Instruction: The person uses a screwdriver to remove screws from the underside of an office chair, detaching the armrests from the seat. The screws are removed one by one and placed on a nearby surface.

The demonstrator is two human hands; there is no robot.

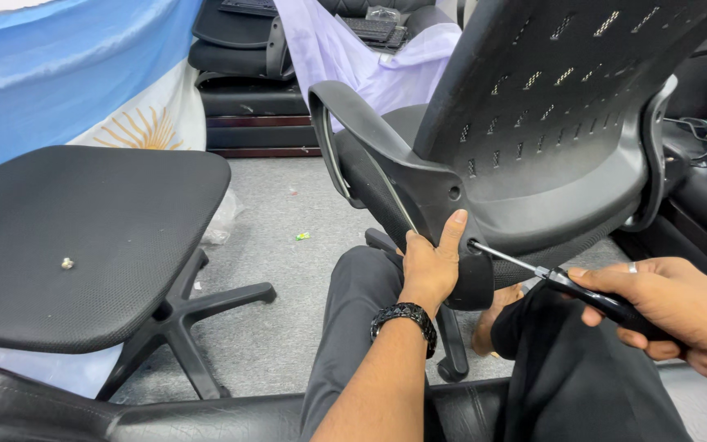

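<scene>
Nearest the camera, the person's left hand (431,266), with a dark beaded bracelet (405,315) at the wrist, grasps the lower edge of a black office chair (550,139), thumb raised against the plastic beside a screw hole. The right hand (673,307), a ring on one finger, is clenched around the black handle of a screwdriver (570,286); its thin metal shaft runs up and left, and the tip sits in a hole at the base of the chair's backrest. The chair stands just ahead of the person's knees, tilted, with a slotted black plastic back, a curved armrest (353,123) on the left and a dark fabric seat.

To the left, a separate black mesh seat (83,237) rests on a star base, with a small silver screw (67,263) lying on it. Beyond, on the grey carpet (288,221), lies a small green scrap (303,236) and a crumpled clear plastic bag (222,221). Farther left hangs a light blue and white cloth bearing a golden sun emblem (137,131). At the back, a pale lilac sheet (353,49) drapes over more black chairs.
</scene>
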